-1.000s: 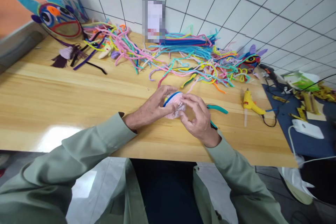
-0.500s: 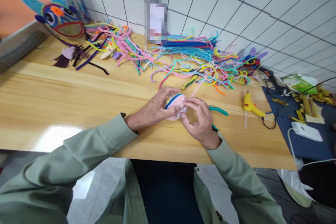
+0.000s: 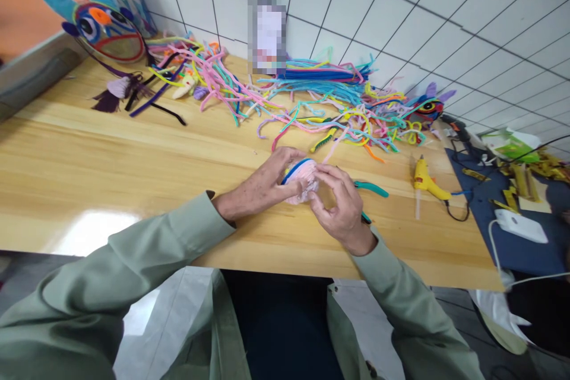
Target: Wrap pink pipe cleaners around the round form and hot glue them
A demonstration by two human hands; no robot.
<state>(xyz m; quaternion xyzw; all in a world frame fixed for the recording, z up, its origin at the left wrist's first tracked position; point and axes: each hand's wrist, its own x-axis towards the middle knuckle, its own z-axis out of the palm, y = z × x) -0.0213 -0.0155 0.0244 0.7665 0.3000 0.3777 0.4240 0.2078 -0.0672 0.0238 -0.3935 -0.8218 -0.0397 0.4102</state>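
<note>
Between my two hands is a small rounded craft piece (image 3: 305,176) of pale pink pipe cleaner, crossed by a blue band with a bit of yellow beside it. My left hand (image 3: 276,177) is closed around its left side, fingers over the top and thumb along the front. My right hand (image 3: 341,200) pinches its right edge with thumb and fingertips. A pale pink pipe cleaner end (image 3: 335,145) sticks up beyond the piece. Just right of my right hand lie teal-handled pliers or cutters (image 3: 373,188), partly hidden by that hand.
Colourful pipe cleaners (image 3: 240,92) spread along the tiled wall. A yellow glue gun (image 3: 427,179) lies right, its cord running to a dark blue mat (image 3: 483,208). A decorated mask-like figure (image 3: 111,32) stands back left, near a purple tassel (image 3: 116,92). A blurred upright object (image 3: 269,32) leans at the wall.
Both hands keep nearly the same grip on the pink piece. The whole view has shifted very slightly; nothing else visibly moves.
</note>
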